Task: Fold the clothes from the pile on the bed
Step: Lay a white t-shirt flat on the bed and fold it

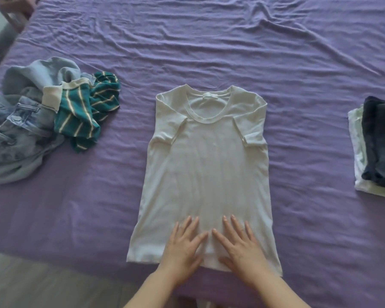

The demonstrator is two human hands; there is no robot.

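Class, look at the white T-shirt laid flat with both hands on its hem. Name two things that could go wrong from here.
1. Both sleeves of the white T-shirt are already folded in; sliding the left hand and right hand upward could push them out of place.
2. The purple sheet is creased, so the shirt may pick up wrinkles as it is pressed and folded.

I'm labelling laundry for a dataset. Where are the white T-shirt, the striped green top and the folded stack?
white T-shirt (206, 174): head view, mid chest.
striped green top (85, 114): head view, crumpled middle.
folded stack (380, 141): head view, dark top garment.
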